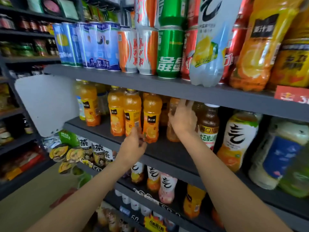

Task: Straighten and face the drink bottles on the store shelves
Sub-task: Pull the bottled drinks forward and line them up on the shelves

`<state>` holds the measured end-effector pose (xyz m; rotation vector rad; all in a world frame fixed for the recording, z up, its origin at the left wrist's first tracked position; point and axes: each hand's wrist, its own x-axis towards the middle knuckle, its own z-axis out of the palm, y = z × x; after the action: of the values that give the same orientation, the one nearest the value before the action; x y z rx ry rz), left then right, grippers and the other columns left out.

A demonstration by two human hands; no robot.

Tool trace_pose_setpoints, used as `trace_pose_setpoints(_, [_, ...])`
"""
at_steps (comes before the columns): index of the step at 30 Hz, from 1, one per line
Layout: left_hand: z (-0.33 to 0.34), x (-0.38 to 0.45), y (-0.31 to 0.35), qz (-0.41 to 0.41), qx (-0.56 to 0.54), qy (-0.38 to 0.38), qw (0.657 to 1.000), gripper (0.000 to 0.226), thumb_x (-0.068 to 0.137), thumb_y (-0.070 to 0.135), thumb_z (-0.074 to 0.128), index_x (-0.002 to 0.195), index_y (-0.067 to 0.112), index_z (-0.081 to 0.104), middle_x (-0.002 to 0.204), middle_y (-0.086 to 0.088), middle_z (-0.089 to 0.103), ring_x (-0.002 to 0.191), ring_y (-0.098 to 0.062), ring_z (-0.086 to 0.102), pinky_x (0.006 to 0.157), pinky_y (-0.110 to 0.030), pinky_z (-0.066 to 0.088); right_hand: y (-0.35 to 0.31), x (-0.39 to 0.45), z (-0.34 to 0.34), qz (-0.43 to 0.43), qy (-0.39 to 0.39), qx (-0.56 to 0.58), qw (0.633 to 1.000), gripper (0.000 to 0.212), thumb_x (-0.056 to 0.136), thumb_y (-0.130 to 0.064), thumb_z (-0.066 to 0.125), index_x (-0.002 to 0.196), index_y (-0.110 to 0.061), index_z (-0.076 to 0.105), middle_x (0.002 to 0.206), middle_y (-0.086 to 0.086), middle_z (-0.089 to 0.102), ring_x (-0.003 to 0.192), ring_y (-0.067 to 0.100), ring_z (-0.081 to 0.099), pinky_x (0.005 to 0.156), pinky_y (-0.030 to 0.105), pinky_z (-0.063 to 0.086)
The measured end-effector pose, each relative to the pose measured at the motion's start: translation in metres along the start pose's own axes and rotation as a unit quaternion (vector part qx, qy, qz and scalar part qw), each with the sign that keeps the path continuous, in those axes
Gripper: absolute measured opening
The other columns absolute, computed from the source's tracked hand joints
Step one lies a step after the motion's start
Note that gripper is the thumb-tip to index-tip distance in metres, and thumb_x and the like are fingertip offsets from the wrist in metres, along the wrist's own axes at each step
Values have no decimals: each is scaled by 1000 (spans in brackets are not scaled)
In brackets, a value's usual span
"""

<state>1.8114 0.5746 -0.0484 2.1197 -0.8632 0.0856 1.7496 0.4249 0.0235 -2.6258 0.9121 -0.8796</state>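
Head view, single frame. Both arms reach up to the middle shelf (167,153) of a dark grey store rack.

Left hand (133,144): at the front edge of the middle shelf, fingers curled in toward the base of an orange juice bottle (132,113) whose barcode side faces out. Fingertips lie at its lower label; whether they actually pinch it or only touch it — cannot tell, motion blur.

Right hand (183,119): raised higher, fingers spread and fairly straight, palm toward a pale orange bottle (172,121) standing further back on the same shelf. Hand covers much of the bottle; contact looks likely but a closed grasp does not show. Hand is blurred.

Task items on the middle shelf: row of orange juice bottles, upright, black label patches mostly forward. One juice bottle with the orange-slice label (152,118) stands between the two hands, just beside the barcode-facing one. To the right of the right hand: a brown tea bottle (209,124), then a white-labelled orange bottle (237,141), tilted in the wide-angle view.

Upper shelf: blue cans (87,46), orange-and-silver cans (137,51), a green can (169,51).

Lower shelf: small white-labelled bottles (167,186)
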Motion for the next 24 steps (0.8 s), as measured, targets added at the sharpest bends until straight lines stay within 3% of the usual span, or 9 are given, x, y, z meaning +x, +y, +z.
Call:
trace_pose_setpoints(4, [8,19,-4,59,-15,-19,998,45,88,6,57,128,8,37,99,1,54,82,-23,59,70,-31,45,-4,16,12,49,-23,4,999,51,93,-28,57,135,-9,34,134,16,39,110,36,57,86,42,50])
trace_pose_setpoints(8, [10,39,-7,71,-42,-42,996,45,89,6,56,129,11,36,105,2,52,94,-22,59,74,-27,45,-7,18,17,67,14,-9,998,44,92,-34,58,124,-6,48,127,16,45,105,34,59,84,40,50])
trace_pose_setpoints(12, [8,46,-12,103,-54,-60,991,41,88,4,56,125,11,39,103,2,55,92,-17,59,75,-22,43,-17,3,24,73,67,8,995,65,86,-36,65,135,-8,34,139,18,35,102,37,61,82,42,52])
trace_pose_setpoints(15, [7,44,-17,128,-67,-84,986,41,88,4,57,125,10,41,103,1,58,95,-15,58,84,-26,47,-21,-16,29,57,89,38,994,79,83,-36,68,143,-13,22,129,18,48,100,38,61,79,46,53])
trace_pose_setpoints(20, [14,36,-14,156,-93,-146,972,43,85,8,60,125,7,43,111,-8,56,98,-19,57,84,-27,45,-23,-52,20,29,82,54,995,79,76,-35,74,137,-10,30,124,13,54,107,34,58,83,44,51])
trace_pose_setpoints(24, [16,23,10,217,-163,-87,959,35,83,16,62,115,11,51,108,-5,50,96,-24,57,81,-35,49,-22,-76,-18,19,77,69,994,75,67,-37,80,123,-8,41,111,10,62,100,28,61,82,43,51])
